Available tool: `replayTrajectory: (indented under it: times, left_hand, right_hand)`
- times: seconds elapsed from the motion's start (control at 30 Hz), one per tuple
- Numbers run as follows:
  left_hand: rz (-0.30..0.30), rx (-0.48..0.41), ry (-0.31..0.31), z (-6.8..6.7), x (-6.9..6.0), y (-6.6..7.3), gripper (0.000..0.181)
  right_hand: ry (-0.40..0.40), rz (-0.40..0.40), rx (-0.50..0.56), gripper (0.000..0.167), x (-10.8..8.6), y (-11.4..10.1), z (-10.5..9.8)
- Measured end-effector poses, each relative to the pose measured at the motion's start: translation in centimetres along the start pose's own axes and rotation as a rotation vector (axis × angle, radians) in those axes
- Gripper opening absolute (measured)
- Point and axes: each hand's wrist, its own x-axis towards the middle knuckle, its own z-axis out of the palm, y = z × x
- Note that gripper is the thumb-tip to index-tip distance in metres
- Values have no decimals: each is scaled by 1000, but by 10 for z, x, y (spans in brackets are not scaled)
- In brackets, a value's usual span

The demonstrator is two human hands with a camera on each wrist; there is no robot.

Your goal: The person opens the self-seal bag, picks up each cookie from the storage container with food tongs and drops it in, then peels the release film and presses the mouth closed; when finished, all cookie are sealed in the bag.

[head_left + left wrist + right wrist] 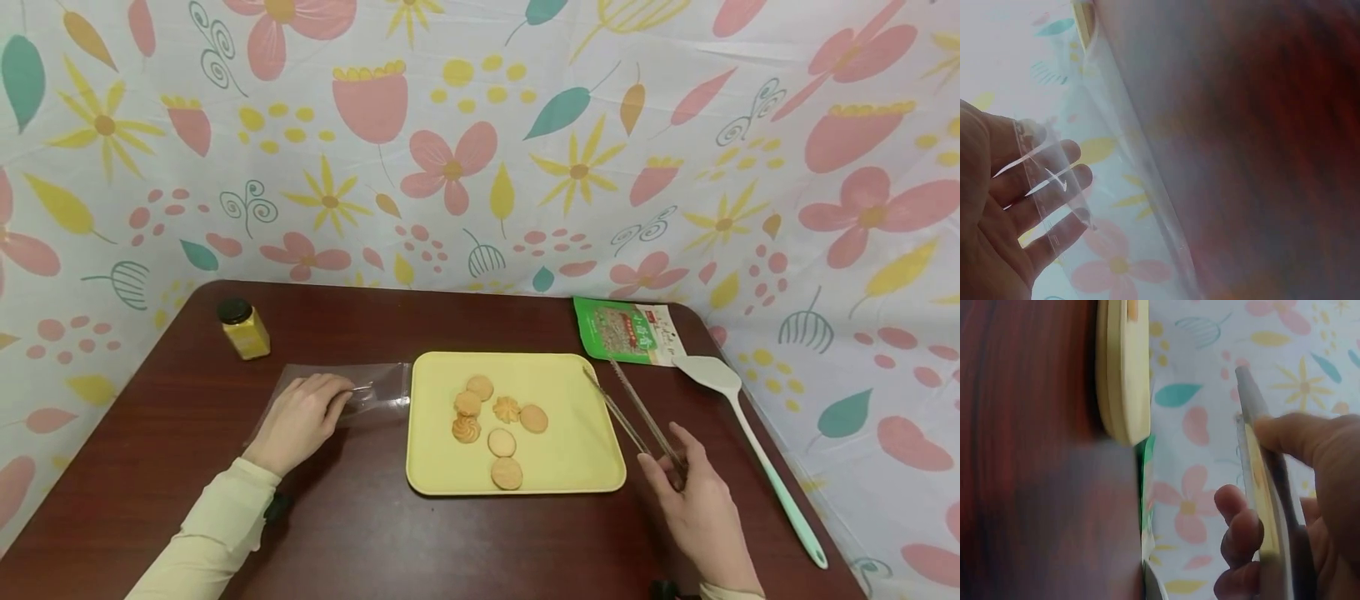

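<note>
My left hand (306, 410) is at the left of the table, pinching a clear plastic bag (386, 386) that lies left of the tray. In the left wrist view the bag's transparent film (1060, 178) crosses the fingers. My right hand (701, 504) grips metal tongs (647, 417), thumb on one arm and fingers on the other. Their tips are apart, over the right side of the yellow tray (570, 462) and just beyond it. On the tray lie several cookies, among them a round one (534, 418) and a flower-shaped one (506, 409).
A yellow jar with a black lid (247, 333) stands at the back left. At the back right lies a green and white packet (628, 332). A spatula with a pale green handle (772, 479) lies along the right edge. Patterned cloth (480, 167) hangs behind the table.
</note>
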Motion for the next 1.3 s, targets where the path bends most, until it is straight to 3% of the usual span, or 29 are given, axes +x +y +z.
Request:
replayTrajectory:
  times: [0.13, 0.27, 0.5, 0.6, 0.87, 1.0, 1.3]
  left_hand:
    - [4, -23, 12, 1, 0, -1, 13]
    - [-32, -46, -12, 0, 0, 0, 12]
    - [-121, -133, -194, 1, -2, 3, 9]
    - [-138, -157, -224, 1, -3, 3, 10]
    - [-69, -73, -85, 3, -3, 1, 22]
    - [-53, -58, -62, 2, -3, 1, 21]
    - [-17, -50, -29, 1, -2, 0, 15]
  right_hand:
    - [-63, -9, 93, 64, 2, -6, 5]
    - [-107, -59, 151, 56, 5, -13, 8]
    - [-74, -144, 68, 45, 7, -17, 15]
    - [-68, -156, 66, 46, 6, -16, 18]
    - [-25, -233, 15, 48, 9, -12, 21]
    - [-29, -252, -9, 50, 9, -12, 21]
    - [-152, -155, 49, 55, 7, -18, 19]
